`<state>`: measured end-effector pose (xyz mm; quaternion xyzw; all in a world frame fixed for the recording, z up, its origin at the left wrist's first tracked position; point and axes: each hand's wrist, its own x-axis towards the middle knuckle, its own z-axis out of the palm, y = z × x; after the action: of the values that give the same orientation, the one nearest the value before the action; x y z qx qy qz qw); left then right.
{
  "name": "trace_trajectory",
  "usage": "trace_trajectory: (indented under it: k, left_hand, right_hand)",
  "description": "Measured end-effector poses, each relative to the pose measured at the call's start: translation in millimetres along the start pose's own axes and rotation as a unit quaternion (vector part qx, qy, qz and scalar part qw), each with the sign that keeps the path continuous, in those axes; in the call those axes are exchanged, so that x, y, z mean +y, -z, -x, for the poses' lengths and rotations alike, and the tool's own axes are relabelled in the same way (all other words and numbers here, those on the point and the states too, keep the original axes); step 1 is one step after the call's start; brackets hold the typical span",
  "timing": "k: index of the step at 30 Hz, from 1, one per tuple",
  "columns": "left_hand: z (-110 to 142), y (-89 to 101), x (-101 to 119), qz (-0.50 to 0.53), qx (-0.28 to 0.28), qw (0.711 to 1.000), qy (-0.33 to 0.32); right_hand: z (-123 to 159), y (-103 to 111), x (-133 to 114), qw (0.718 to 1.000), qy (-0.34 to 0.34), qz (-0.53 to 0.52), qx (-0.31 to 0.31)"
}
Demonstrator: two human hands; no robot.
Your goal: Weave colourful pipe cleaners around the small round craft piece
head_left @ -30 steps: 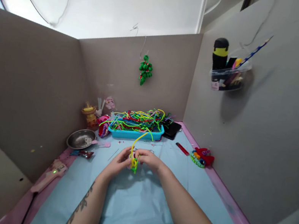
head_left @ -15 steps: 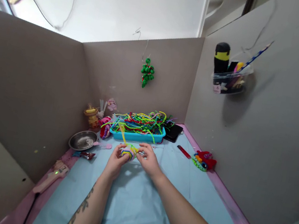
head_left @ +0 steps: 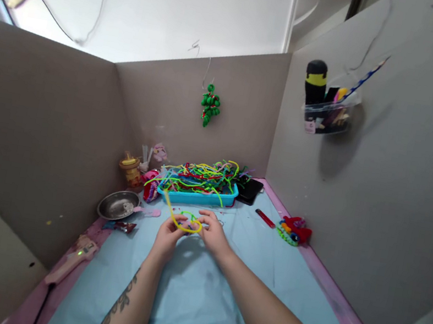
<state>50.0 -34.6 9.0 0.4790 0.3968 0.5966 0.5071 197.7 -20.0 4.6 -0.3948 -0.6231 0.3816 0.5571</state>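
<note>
Between my hands, over the blue table sheet, is a small multicoloured pipe-cleaner piece, mostly covered by fingers. A yellow pipe cleaner curls across its front, with one end sticking up to the left. Some green shows behind it. My left hand is closed around the left side of the piece. My right hand has its fingers bent at the right side, by the yellow loop. The exact pinch of the right fingertips is hard to make out.
A blue tray heaped with pipe cleaners stands behind my hands. To the left are a metal bowl and a glue gun. To the right lie a red cutter-like tool and a colourful pipe-cleaner figure. Grey partitions enclose the table.
The piece has turned in my hands: its striped face no longer shows. The yellow strand now loops across the front. The view has shifted slightly.
</note>
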Motion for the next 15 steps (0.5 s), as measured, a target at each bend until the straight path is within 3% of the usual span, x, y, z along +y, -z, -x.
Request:
trace_trajectory:
  k: [5,15]
  left_hand:
    - [0,-1.6,-2,-0.035,0.006,0.999,-0.006]
    - [4,-5.9,1,-0.099,-0.022,0.995,-0.025]
  right_hand:
    - [-1,-3,5,1.000,-0.010,-0.004,-0.003]
    - [-2,-6,13,0.998,-0.042,0.017,0.053]
